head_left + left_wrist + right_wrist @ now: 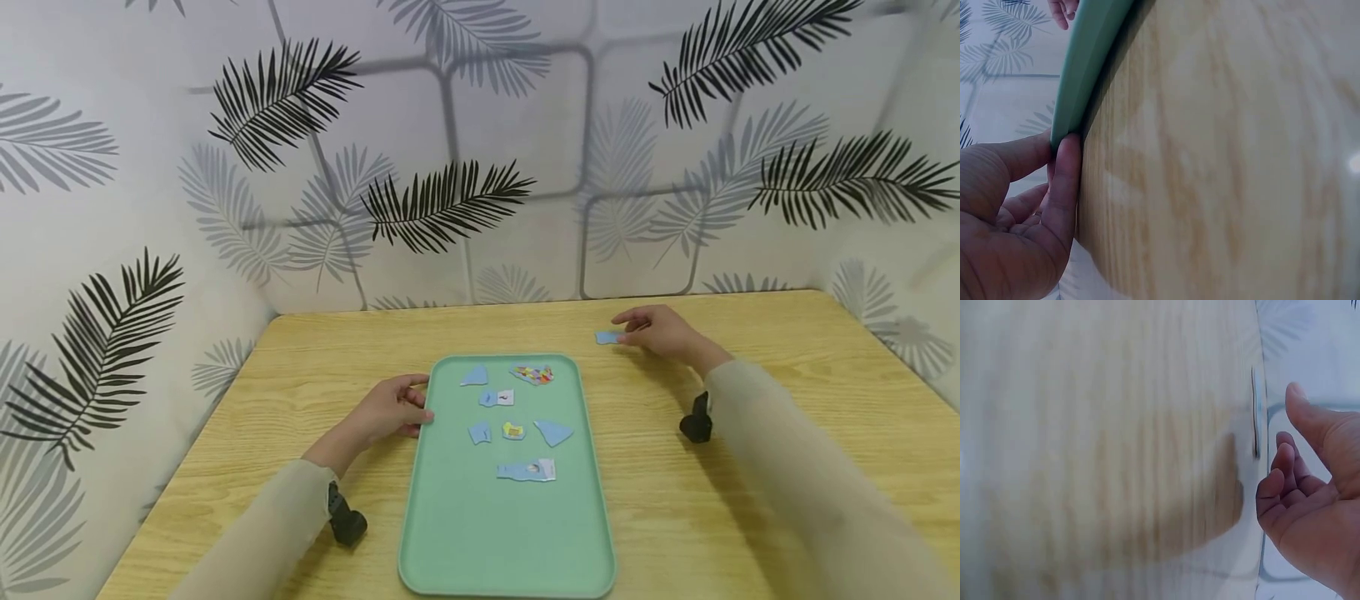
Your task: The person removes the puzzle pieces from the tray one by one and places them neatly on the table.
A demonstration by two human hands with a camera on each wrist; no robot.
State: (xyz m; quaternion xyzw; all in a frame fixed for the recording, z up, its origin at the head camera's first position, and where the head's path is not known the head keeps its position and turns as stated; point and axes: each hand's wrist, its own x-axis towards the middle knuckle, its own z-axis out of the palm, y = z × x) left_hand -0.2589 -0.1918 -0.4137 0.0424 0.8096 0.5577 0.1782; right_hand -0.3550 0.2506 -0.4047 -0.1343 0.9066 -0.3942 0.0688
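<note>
The left hand (390, 408) pinches the left rim of a green tray (506, 542); in the left wrist view the hand (1022, 219) has thumb and a finger against the tray's edge (1085, 69). Several cut pieces lie in the tray, among them a multicoloured one (532, 374) and a long blue and white one (527, 471). Beyond the tray's upper right corner, the right hand (663, 333) is beside a small blue piece (607, 337) on the table. The right wrist view shows this hand (1316, 494) with thumb and fingers apart, a gap between it and the thin piece (1257, 412).
A wooden table (300, 367) carries the tray and meets a leaf-patterned backdrop (510, 250) along its back edge. Black wrist devices (347, 521) hang below both sleeves, the right one (697, 419) close above the table.
</note>
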